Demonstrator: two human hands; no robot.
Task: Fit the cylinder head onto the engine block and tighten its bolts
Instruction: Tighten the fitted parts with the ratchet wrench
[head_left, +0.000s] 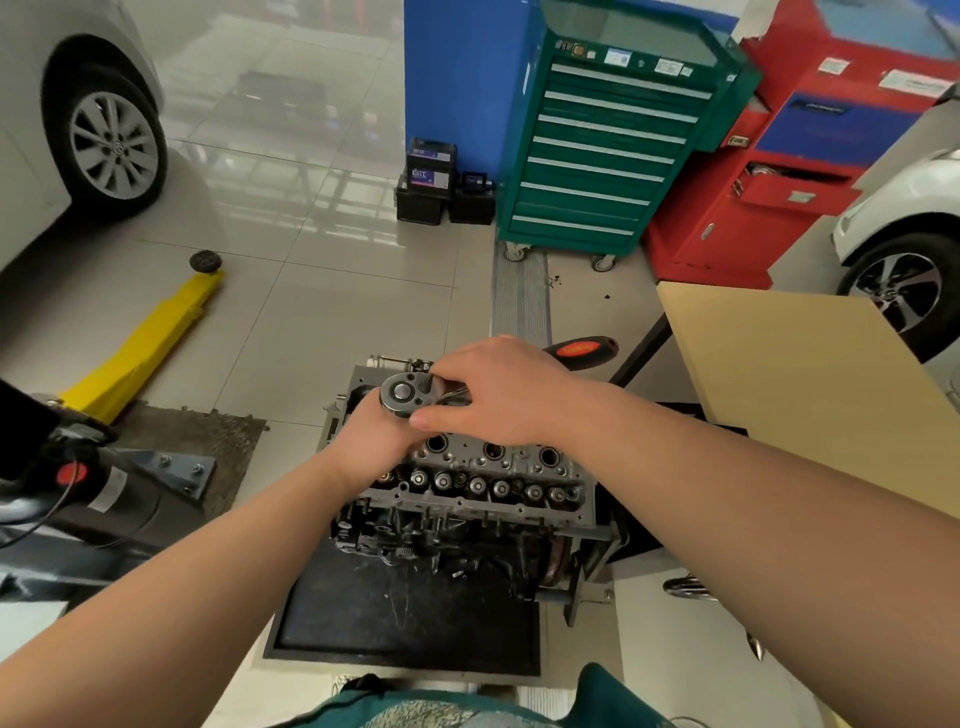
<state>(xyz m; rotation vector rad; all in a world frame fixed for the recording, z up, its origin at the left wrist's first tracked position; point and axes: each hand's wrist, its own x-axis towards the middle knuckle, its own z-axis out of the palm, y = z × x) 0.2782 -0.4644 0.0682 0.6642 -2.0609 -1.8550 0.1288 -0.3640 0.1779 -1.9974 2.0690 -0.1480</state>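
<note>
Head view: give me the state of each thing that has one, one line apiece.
Cylinder head: seated on the engine block.
Ratchet: head upright over the cylinder head's far left corner.
Left hand: grips under the ratchet head.
Right hand: fingers on the ratchet.
Tool cabinet: drawers closed.

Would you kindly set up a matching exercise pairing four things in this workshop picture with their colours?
Things:
1. tool cabinet
2. lift arm
3. table top
4. ratchet head

Colours:
A. yellow
B. silver
C. green
D. pale wood

Pairs: 1-C, 2-A, 3-D, 4-B. The ratchet head sits between both hands, left hand below it and right hand over the shaft.
</note>
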